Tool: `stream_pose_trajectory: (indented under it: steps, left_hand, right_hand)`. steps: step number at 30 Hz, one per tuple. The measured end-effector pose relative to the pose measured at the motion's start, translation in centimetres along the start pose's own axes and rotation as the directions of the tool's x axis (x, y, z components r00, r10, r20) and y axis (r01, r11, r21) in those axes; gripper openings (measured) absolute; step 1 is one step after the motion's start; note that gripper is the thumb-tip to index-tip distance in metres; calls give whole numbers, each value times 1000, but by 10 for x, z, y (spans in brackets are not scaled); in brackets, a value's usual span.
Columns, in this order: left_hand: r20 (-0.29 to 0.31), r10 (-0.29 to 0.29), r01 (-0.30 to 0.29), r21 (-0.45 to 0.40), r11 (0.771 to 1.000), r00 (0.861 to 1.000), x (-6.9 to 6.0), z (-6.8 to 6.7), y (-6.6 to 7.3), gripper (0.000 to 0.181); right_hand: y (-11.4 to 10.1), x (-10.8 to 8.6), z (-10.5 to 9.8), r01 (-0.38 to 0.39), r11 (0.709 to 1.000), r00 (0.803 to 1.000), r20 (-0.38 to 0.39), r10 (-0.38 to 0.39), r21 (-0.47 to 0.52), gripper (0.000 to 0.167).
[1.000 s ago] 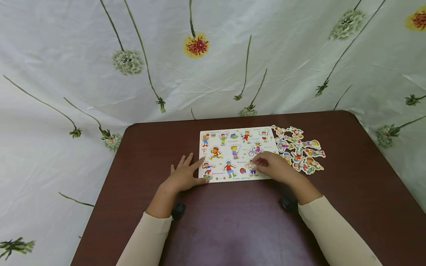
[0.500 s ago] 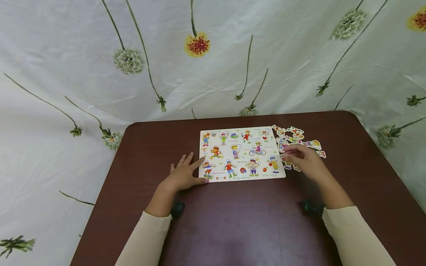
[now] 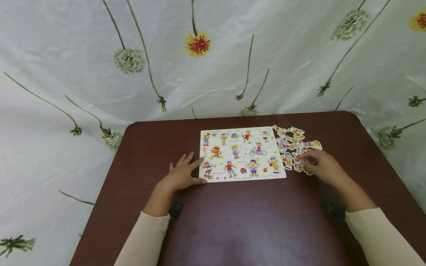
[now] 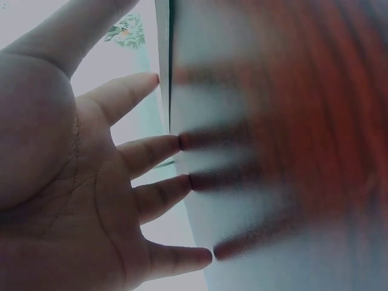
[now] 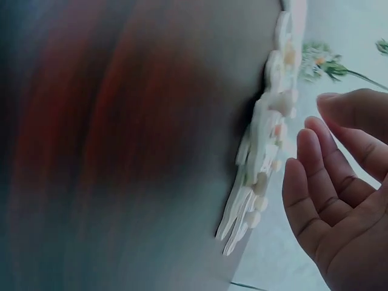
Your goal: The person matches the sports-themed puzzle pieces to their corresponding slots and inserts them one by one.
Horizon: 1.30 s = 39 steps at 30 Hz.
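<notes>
A white puzzle board [image 3: 225,153] printed with colourful sports figures lies flat on the table. My left hand [image 3: 181,177] rests at its left edge, thumb and index finger touching the board, fingers spread. The left wrist view shows the palm of that hand [image 4: 103,170] with straight fingertips meeting the table. Right of the board lies a cluster of figure-shaped puzzle pieces [image 3: 287,160]. My right hand [image 3: 323,166] hovers over the cluster's near right side, hiding some pieces. In the right wrist view, that hand [image 5: 345,200] has loosely bent fingers, apart from the knobbed pieces [image 5: 260,130], and nothing is seen between them.
The dark brown wooden table [image 3: 166,140] extends around the board. Behind it hangs a white cloth [image 3: 216,81] printed with flowers. A dark wrist device [image 3: 175,210] sits under the left forearm, another [image 3: 334,210] under the right.
My right hand has left the board's lower right figure and moved right, passing over the near pieces to the right side of the cluster. The left hand has stayed on the board's edge.
</notes>
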<state>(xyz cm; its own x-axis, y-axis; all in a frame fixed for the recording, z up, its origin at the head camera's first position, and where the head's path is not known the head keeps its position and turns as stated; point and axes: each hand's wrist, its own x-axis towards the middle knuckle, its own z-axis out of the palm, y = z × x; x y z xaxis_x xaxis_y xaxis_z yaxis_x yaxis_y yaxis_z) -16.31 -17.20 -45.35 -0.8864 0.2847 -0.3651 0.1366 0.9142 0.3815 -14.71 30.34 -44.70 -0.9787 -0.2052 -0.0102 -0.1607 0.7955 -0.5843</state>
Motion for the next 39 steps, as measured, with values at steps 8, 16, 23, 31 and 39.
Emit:
stream_pose_trajectory:
  steps: [8,16,23,31,39]
  left_hand:
    - [10,10,-10,-12,1000,1000,-2,-1,0,88]
    - [13,5,-5,-21,1000,1000,-3,-2,2,88]
    - [12,-9,9,-29,1000,1000,-3,-2,2,89]
    - [15,-8,8,-21,1000,1000,-5,-3,3,89]
    - [19,-15,15,-31,999,1000,-7,-4,5,89]
  right_hand:
    - [5,3,2,95,986,995,49,-89,-138,16]
    - [5,5,1,85,979,990,123,-63,-183,12]
    - [3,5,1,84,981,990,125,-63,-175,11]
    - [5,4,-1,97,985,991,109,-82,-146,10]
    - [-6,4,-1,116,985,991,82,-106,-127,11]
